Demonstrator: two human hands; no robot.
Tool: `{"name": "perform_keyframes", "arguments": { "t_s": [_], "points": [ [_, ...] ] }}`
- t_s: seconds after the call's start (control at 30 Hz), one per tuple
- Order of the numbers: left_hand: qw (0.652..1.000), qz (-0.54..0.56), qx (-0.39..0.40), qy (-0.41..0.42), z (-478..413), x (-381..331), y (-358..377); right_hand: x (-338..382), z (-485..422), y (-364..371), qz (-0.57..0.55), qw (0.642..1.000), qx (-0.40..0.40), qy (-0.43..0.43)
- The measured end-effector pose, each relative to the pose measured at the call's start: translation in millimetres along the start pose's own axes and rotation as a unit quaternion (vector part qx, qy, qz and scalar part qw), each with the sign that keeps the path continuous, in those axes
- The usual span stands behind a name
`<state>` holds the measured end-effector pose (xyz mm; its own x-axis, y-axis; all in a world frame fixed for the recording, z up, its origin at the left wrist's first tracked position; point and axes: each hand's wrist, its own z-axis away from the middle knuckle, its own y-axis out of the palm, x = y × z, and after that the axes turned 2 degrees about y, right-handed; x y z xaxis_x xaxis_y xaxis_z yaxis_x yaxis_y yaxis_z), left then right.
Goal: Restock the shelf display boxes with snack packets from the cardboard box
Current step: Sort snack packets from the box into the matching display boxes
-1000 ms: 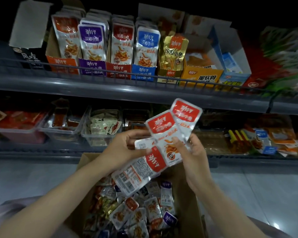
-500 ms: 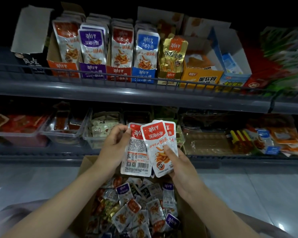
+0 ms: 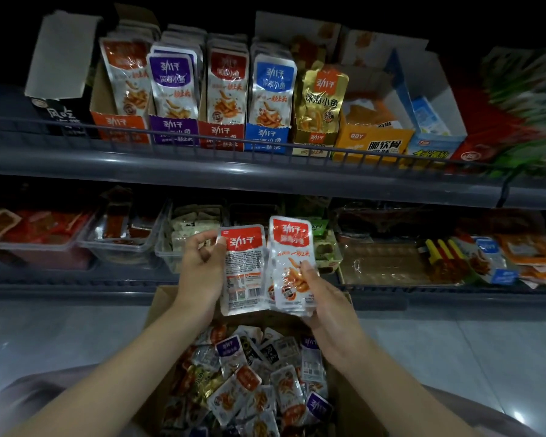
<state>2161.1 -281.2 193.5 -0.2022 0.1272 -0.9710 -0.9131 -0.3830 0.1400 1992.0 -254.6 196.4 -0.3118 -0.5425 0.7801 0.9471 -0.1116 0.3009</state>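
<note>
Both hands hold red-topped snack packets upright above the open cardboard box [image 3: 158, 313]. My left hand [image 3: 200, 269] grips one packet [image 3: 243, 272] showing its printed back. My right hand [image 3: 325, 298] holds a small stack of red packets [image 3: 292, 257], face toward me, thumb across the front. The two sets touch side by side. The box below holds several loose packets [image 3: 249, 383] in red, purple and gold. On the upper shelf stand display boxes: orange [image 3: 120, 126], purple [image 3: 174, 130], red [image 3: 221, 134], blue [image 3: 265, 138] and gold [image 3: 312, 143], each with upright packets.
A wire rail [image 3: 202, 141] runs along the upper shelf front. An orange box [image 3: 372, 146] and a nearly empty blue box [image 3: 432, 143] stand right of the gold one. The lower shelf carries clear plastic tubs [image 3: 120, 247] of snacks. Grey tiled floor [image 3: 454, 357] lies on both sides.
The fanned red packets were gathered and turned upright. Both hands have come closer together, squaring the packets side by side at the same height above the box.
</note>
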Motion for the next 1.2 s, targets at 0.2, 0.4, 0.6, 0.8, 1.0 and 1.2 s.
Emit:
{"name": "perform_keyframes", "arguments": {
  "t_s": [0.2,0.4,0.6,0.8,1.0,1.2],
  "points": [
    [0.986,0.017,0.126,-0.104,13,-1,8,3,-8,0,0.007,1.0,-0.01,-0.008],
    [0.926,-0.031,0.311,-0.213,5,-18,-6,18,-11,-8,0.084,0.996,0.016,-0.025],
    [0.935,-0.016,0.323,-0.148,0,-22,-12,31,-4,-13,0.091,0.991,0.064,-0.076],
    [0.962,0.009,0.262,-0.076,-2,-21,-13,44,-7,-21,0.187,0.974,0.044,-0.119],
    [0.964,0.036,0.255,-0.063,3,-19,-7,41,-9,-23,0.183,0.977,0.029,-0.105],
    [0.954,-0.01,0.293,-0.058,11,-11,-3,39,-5,-18,0.206,0.971,0.05,-0.113]
  ]
}}
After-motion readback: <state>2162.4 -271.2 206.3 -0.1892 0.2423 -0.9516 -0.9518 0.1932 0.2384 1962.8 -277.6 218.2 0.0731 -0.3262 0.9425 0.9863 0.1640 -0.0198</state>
